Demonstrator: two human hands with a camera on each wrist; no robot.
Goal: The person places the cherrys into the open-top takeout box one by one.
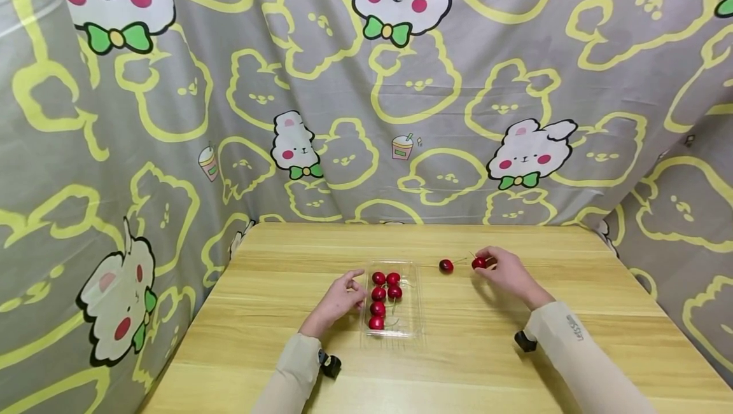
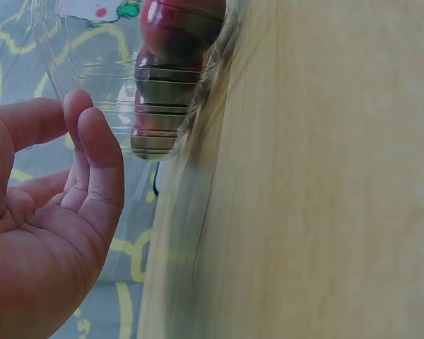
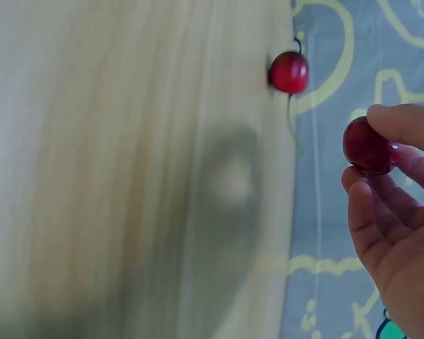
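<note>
A clear plastic box (image 1: 408, 312) sits mid-table with several red cherries (image 1: 378, 294) in it, some with green stems. My left hand (image 1: 339, 299) is beside the box's left side, index finger extended and the others loosely bent. In the left wrist view its fingertips (image 2: 97, 127) are right at the box's edge. To the right of the box, my right hand (image 1: 504, 274) pinches a dark red cherry (image 3: 366, 147) between thumb and fingers. Another loose cherry (image 1: 446, 266), with its stem, lies on the table between the box and my right hand.
The wood-grain table (image 1: 458, 363) reaches back to a grey patterned curtain (image 1: 343, 96), which also hangs along the left and right sides. A black wrist device (image 1: 329, 365) is on my left wrist, and another (image 1: 525, 341) is on my right.
</note>
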